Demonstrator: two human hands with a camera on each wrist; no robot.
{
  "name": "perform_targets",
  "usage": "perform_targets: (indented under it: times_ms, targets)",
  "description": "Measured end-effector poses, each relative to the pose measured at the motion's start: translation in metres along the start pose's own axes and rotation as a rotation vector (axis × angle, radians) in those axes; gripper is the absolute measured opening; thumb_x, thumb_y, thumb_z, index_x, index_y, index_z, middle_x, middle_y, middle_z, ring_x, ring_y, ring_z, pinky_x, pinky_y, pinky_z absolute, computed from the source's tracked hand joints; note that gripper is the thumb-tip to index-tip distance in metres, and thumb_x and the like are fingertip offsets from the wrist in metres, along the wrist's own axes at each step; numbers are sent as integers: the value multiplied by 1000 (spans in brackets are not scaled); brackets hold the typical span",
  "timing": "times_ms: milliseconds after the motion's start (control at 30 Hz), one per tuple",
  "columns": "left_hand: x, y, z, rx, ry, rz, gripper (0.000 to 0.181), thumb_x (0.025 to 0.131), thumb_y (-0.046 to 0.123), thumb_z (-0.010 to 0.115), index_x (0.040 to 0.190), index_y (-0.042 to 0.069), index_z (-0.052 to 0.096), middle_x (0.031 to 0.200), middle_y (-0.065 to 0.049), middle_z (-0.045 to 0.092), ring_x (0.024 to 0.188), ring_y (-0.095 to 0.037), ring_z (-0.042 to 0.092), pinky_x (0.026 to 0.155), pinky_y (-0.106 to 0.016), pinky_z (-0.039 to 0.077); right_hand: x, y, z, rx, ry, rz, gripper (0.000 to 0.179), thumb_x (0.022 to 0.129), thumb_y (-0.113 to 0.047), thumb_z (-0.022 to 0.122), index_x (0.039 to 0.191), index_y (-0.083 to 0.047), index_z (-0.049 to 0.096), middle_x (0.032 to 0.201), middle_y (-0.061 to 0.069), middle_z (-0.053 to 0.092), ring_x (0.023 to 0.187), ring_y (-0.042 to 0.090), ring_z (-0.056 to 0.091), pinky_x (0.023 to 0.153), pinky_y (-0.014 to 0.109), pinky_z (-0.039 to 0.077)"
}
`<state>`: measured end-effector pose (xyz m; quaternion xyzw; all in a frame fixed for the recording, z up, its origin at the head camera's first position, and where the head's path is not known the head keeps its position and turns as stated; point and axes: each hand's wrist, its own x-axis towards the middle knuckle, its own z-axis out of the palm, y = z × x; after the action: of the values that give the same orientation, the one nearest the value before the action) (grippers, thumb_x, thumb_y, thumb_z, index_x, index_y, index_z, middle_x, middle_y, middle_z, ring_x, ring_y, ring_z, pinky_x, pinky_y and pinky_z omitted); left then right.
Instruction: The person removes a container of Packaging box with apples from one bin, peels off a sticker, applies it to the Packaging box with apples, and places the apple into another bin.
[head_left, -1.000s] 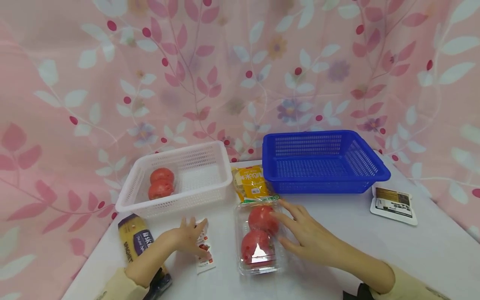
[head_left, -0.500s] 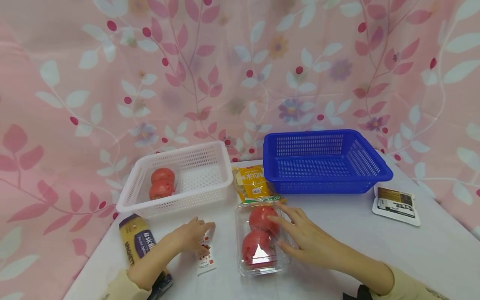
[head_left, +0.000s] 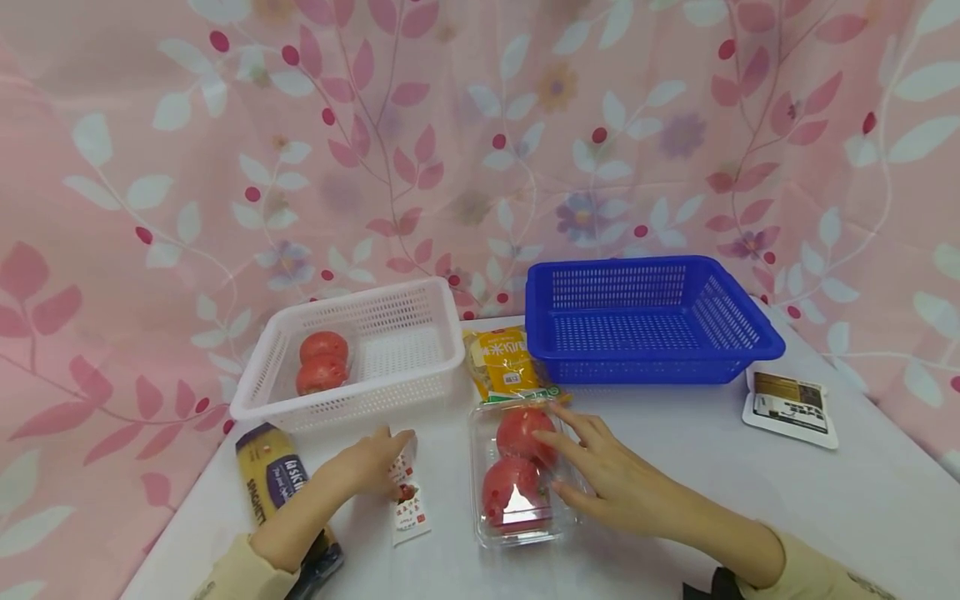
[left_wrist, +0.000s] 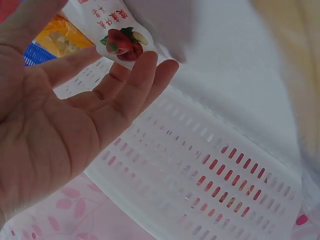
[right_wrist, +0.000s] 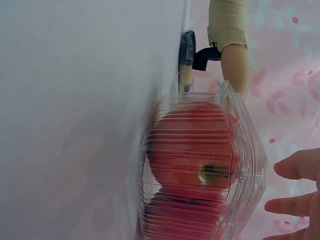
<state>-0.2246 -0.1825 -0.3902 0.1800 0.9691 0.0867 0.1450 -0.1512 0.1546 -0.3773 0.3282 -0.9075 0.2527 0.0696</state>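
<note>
In the head view my left hand (head_left: 367, 467) hovers over a slim white packet (head_left: 411, 517) with red characters and a fruit print. Its loosely bent fingers lie right at the packet's upper half. The left wrist view has the palm facing the camera, fingertips (left_wrist: 145, 62) overlapping the packet's fruit picture (left_wrist: 122, 42). My right hand (head_left: 611, 475) spreads its relaxed fingers along the right edge of a clear lidded box (head_left: 480, 500) with two tomatoes (head_left: 513, 492) inside. From the right wrist, its fingers (right_wrist: 292, 205) appear beside the box lid, with a gap between.
A white basket (head_left: 420, 379) at back left holds more tomatoes (head_left: 322, 375). A blue basket (head_left: 652, 371) stands back right. A yellow bag (head_left: 506, 362) lies between them. A spaghetti pack (head_left: 266, 467) rests under the left forearm; a flat white-edged pouch (head_left: 787, 408) lies far right.
My left fingers have bent and the thumb has drawn back left, uncovering more of the packet's lower half. The right hand stays nearly still beside the box.
</note>
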Motion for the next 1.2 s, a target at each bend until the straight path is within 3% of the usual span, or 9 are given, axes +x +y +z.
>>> perform_targets:
  times_ms: [200,467,633,767,833,933,1100,1200]
  targets:
    - [0,-4,-2,-36,83,29,63,76,6,72,133,3,44,125,-26,44,104,-36,51,86,-53,43,0,-2,0,14,-10,10,56,86,-29,63,137,-23,40,150,4,18,126,28,33,87,48,45]
    - [-6,1,-11,-42,263,156,41,77,2,71,116,5,59,103,-8,60,87,-20,55,78,-36,50,3,-5,-2,-4,11,-18,55,85,-27,64,135,-22,42,148,5,21,125,27,34,86,45,46]
    - [-15,8,-34,82,411,239,27,75,1,72,101,8,65,88,-5,63,75,-17,58,64,-30,51,14,-10,-6,-5,81,-97,51,85,-25,65,132,-22,47,145,1,28,125,25,36,89,43,45]
    - [-25,13,-60,173,554,225,22,76,3,73,92,15,64,78,-1,57,60,-14,51,48,-25,44,28,-23,-9,32,122,-169,46,85,-22,65,128,-22,50,141,2,34,124,24,40,90,41,45]
    - [-32,17,-70,189,595,219,20,77,7,73,90,18,62,76,0,54,56,-13,47,44,-24,39,34,-31,-10,58,119,-202,45,85,-21,64,128,-22,50,141,2,35,122,23,42,89,40,46]
    - [-42,24,-78,187,618,238,17,78,14,72,90,20,61,81,-1,50,52,-12,44,43,-22,37,42,-42,-10,77,104,-233,44,86,-21,63,128,-23,51,140,1,36,122,22,43,89,38,46]
    - [-58,45,-82,193,599,239,23,78,15,72,91,25,55,100,-6,49,44,-9,41,39,-17,34,52,-58,-11,118,93,-268,42,87,-20,61,128,-23,51,139,-4,40,122,15,44,90,36,45]
    - [-67,60,-81,217,576,267,22,81,15,70,92,25,53,85,3,53,43,-4,41,39,-16,33,58,-65,-10,146,112,-315,41,88,-21,60,129,-21,51,138,-3,42,119,15,47,90,33,45]
